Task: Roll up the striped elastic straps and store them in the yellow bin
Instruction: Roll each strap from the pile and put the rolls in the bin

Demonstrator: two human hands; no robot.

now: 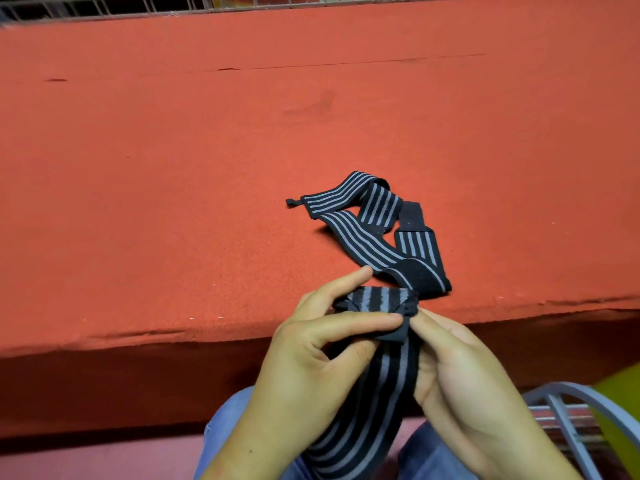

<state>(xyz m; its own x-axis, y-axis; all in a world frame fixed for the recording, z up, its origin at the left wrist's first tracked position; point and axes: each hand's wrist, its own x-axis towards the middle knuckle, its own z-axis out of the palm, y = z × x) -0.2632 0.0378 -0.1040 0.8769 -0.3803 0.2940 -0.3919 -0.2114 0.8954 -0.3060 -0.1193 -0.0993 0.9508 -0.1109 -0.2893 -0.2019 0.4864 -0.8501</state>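
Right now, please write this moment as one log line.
phase: rolling | left hand grips strap roll | right hand pinches roll edge | second strap loose on red surface

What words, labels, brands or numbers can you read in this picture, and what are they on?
No readable text anywhere.
The held strap: stripes only, no label.
The loose strap on the mat: stripes only, black patches blank.
The bin: only a blank yellow corner shows.

It looked like a storage workroom — a broad worktable covered in red felt (207, 133), grey wire-mesh racking (104, 8) behind it.
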